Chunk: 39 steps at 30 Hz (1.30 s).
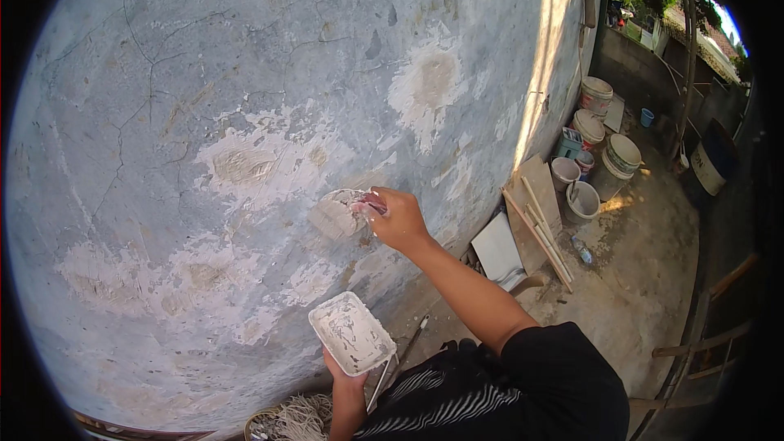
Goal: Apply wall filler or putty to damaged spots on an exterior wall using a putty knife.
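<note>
My right hand (398, 219) is closed round the handle of a putty knife (371, 204) and presses it toward the wall (269, 49). Under and beside the blade lies a rounded, pale patch of filler (336, 216); the blade's edge is hard to make out. My left hand (339, 371) holds a white rectangular tub (351, 333) from below, tilted toward me and smeared inside with whitish filler. Below the putty knife, the tub stands a little away from the wall. The blue-grey wall is cracked and carries several rough white filler patches (261, 159).
At the wall's foot on the right are several stained buckets (582, 200), a board (535, 196), wooden strips (539, 233) and a white panel (498, 249). A plastic bottle (581, 249) lies on the concrete floor. A bundle of pale string (298, 420) sits below my left hand.
</note>
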{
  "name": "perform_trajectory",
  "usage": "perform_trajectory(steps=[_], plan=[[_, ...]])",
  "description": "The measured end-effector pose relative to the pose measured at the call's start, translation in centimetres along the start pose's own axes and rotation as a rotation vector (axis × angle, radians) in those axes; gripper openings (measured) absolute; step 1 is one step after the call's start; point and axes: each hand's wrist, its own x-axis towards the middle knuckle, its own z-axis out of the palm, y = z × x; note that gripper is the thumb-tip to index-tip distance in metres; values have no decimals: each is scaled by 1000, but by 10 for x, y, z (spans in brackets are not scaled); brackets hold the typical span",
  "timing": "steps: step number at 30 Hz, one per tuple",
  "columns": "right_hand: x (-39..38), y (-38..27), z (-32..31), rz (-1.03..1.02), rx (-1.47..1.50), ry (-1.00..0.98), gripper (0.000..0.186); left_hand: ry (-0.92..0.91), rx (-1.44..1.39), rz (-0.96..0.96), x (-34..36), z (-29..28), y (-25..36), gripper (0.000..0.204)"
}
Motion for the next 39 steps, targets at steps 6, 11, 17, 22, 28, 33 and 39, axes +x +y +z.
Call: perform_trajectory(steps=[6, 11, 17, 22, 28, 33, 39], plan=[[9, 16, -38, 164, 99, 80, 20, -9, -7, 20, -14, -4, 5, 55], [-8, 20, -29, 230, 307, -197, 16, -40, -5, 25, -19, -8, 8, 55], [2, 5, -2, 20, 43, -86, 14, 4, -6, 68, -17, -20, 15, 55], [18, 31, -48, 119, 17, 67, 14, 26, -51, 66, -27, -21, 20, 53], [-3, 36, -62, 251, 286, -48, 16, 0, -10, 71, -31, -18, 20, 53], [-11, 0, 1, -4, 31, -175, 23, -5, -2, 18, -23, -15, 15, 54], [9, 18, -36, 101, 63, 84, 20, -48, -22, 30, -33, -12, 17, 54]])
